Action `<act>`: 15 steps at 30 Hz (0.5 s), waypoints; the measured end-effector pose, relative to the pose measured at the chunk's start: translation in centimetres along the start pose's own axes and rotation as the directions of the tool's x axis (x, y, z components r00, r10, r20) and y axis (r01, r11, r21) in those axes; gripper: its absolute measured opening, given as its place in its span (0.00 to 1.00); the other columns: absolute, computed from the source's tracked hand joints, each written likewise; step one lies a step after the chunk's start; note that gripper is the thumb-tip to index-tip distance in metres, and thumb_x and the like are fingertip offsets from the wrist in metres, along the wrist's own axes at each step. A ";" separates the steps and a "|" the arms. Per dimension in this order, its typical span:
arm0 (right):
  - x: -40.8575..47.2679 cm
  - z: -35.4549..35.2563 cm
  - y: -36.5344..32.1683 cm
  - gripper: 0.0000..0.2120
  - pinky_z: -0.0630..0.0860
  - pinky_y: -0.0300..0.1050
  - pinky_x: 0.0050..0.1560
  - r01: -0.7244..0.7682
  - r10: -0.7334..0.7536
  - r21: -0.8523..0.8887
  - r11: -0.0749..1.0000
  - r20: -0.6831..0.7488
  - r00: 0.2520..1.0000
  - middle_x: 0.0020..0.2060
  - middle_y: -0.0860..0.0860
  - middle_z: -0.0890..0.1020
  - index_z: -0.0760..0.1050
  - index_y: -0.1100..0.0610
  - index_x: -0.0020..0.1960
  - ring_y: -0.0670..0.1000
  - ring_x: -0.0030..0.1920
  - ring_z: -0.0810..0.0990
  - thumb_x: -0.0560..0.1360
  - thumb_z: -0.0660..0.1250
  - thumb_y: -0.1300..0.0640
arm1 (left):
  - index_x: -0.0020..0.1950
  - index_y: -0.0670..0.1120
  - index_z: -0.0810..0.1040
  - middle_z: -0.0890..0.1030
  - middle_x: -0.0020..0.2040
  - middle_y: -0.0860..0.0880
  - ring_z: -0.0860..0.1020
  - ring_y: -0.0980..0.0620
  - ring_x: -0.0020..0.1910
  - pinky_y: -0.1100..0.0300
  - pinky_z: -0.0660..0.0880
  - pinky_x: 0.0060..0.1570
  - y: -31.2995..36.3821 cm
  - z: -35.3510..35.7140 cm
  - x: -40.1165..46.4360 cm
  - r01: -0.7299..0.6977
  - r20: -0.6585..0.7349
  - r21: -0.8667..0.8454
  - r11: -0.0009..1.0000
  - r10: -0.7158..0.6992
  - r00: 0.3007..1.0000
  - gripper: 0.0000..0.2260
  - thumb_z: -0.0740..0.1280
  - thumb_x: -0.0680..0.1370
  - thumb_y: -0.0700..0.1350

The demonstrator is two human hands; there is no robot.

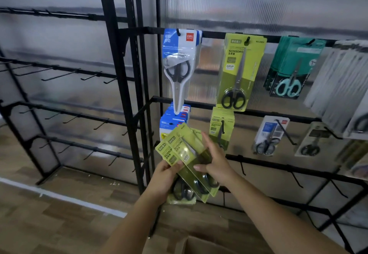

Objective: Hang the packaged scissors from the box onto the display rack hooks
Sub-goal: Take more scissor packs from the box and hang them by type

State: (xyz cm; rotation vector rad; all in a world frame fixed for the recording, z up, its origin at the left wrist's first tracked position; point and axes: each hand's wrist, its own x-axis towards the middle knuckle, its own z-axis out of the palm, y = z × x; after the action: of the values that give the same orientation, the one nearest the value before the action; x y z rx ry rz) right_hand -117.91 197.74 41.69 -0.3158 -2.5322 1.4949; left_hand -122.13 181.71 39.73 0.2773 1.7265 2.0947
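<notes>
Fingers of both hands are curled around a fanned bundle of green scissor packs, held in front of the rack's lower rows: my left hand grips the bundle from below with the thumb across the front card, and my right hand pinches the top pack along its right edge. I judge the main risk is the fan slipping, since pulling one pack free could drag its neighbours out of the left grip and onto the floor. The punched holes are tilted left, so they could miss the hook on the half-filled green row just above. Both forearms reach up from over the box, wrists bent slightly inward.
</notes>
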 end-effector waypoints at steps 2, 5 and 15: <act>0.1 -0.7 0.6 0.44 0.64 0.44 0.68 -0.008 0.005 0.108 0.994 0.031 1.000 0.70 0.49 0.64 0.59 0.40 0.72 0.45 0.68 0.63 0.66 0.74 0.67 | 0.51 0.43 0.79 0.85 0.43 0.54 0.83 0.59 0.43 0.71 0.75 0.37 0.2 0.6 0.1 -0.020 0.010 -0.002 1.000 0.020 1.000 0.08 0.62 0.79 0.35; 0.1 -1.1 1.6 0.42 0.69 0.30 0.57 0.041 -0.023 0.153 0.987 -0.121 0.992 0.66 0.50 0.70 0.61 0.43 0.71 0.41 0.60 0.71 0.66 0.74 0.69 | 0.49 0.47 0.79 0.85 0.40 0.58 0.81 0.64 0.40 0.74 0.74 0.35 0.4 1.8 0.2 -0.059 0.003 0.040 0.997 0.059 0.998 0.08 0.62 0.79 0.36; -0.6 -3.3 5.5 0.37 0.69 0.44 0.55 -0.237 0.121 -0.220 0.946 -0.439 0.890 0.66 0.58 0.68 0.50 0.46 0.76 0.58 0.63 0.71 0.74 0.67 0.47 | 0.59 0.39 0.76 0.81 0.52 0.48 0.79 0.58 0.48 0.70 0.76 0.45 -0.4 1.0 0.4 -0.072 0.012 0.086 0.994 0.071 0.997 0.10 0.61 0.80 0.36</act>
State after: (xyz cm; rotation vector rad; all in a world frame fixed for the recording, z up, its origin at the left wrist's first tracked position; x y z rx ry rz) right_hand -116.02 202.90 38.40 -0.8405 -2.3884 0.9866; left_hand -122.01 182.85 39.55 0.3785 1.8299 2.0683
